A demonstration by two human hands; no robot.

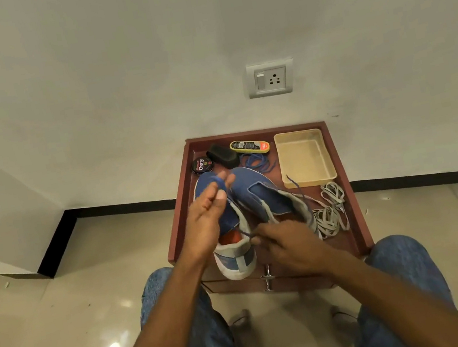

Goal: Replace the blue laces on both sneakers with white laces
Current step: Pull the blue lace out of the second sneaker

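Note:
Two blue sneakers lie side by side on a small reddish-brown table (352, 213), the left sneaker (233, 260) with its heel toward me and the right sneaker (264, 194) beside it. My left hand (205, 219) is raised over the left sneaker, a blue lace (245, 233) crossing its fingertips with the thumb pressed against it. My right hand (285, 242) pinches the same lace near the left sneaker's collar. A loose blue lace (256, 161) lies behind the shoes. White laces (331, 213) are heaped at the table's right.
At the back of the table are a round polish tin (202, 164), a black brush (222, 156), a yellow-capped polish applicator (249, 146) and a beige tray (304, 157). A wall with a socket (269, 78) stands behind. My knees flank the table.

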